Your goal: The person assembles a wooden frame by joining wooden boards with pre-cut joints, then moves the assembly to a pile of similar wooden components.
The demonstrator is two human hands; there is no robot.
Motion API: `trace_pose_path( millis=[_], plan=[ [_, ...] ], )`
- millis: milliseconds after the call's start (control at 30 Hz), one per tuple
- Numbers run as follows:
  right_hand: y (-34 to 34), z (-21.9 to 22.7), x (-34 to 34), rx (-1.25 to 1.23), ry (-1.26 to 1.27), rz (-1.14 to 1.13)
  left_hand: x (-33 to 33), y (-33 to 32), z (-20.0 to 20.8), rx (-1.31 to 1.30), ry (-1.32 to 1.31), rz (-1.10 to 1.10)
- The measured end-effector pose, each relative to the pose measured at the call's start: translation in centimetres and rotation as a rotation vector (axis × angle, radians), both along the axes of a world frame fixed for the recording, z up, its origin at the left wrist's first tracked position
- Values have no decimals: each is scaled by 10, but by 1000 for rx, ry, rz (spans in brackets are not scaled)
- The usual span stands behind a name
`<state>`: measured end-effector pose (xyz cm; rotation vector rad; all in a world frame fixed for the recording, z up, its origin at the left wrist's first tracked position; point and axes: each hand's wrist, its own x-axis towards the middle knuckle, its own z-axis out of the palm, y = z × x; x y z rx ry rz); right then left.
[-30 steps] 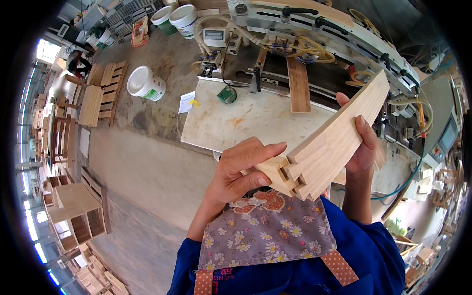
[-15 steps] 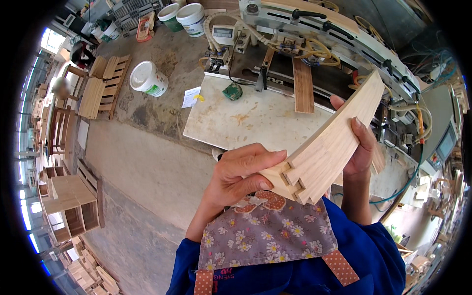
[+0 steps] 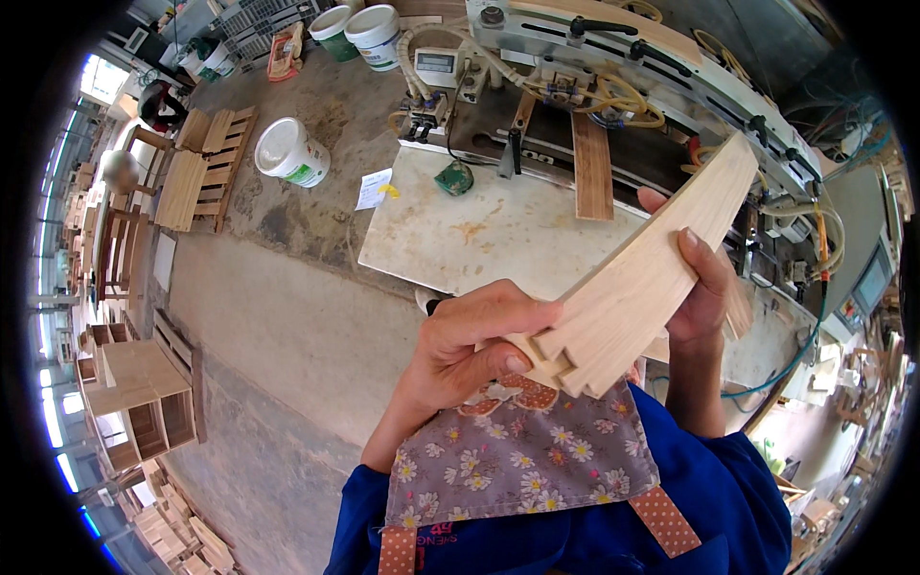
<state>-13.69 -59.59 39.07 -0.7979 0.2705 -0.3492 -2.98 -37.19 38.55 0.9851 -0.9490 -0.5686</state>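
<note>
A pale wooden board (image 3: 642, 273) slants up to the right in front of my chest, its near end cut with step-like notches. My left hand (image 3: 470, 335) pinches that notched end between thumb and fingers. Farther along, my right hand (image 3: 704, 297) is closed round the board's right edge, thumb on its upper face and fingertips showing past the far edge. Whether the notched end is one piece or a second piece fitted to the first, I cannot tell. Beyond the board is a white worktable (image 3: 422, 240) with a small green object (image 3: 454, 177) on it.
A machine (image 3: 613, 57) with clamps and hoses runs along the table's far side, with a brown wooden strip (image 3: 592, 168) sticking out from it. A white bucket (image 3: 292, 153) stands on the floor at left. Farther left are stacked slats (image 3: 182, 192) and a wooden cabinet (image 3: 144, 379).
The board has turned slightly in my hands, so less of its side edge and notches shows. My right thumb has shifted a little to the left. Both hands keep their grip.
</note>
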Motion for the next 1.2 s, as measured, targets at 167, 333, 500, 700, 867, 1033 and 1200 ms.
trace_pose_path(
  millis=[167, 333, 500, 700, 867, 1033, 1200],
  plan=[
    [3, -1, 0, -1, 40, -22, -14, 0, 0, 27, 218, 92],
    [3, 1, -1, 11, 30, 4, -9, -4, -9, -136, 276, -14],
    [2, 1, -3, -8, 29, -8, -10, -6, -5, -173, 361, -56],
    [3, -1, -4, -21, 43, -26, -9, -7, -6, -179, 365, -56],
    [1, -2, -4, -24, 55, -16, -8, -4, -6, -110, 320, -28],
    [3, -2, -5, -14, 52, -12, -9, -5, -9, -171, 376, -44],
    [3, -2, -5, -26, 53, -22, -9, -6, -9, -187, 390, -60]
  ],
)
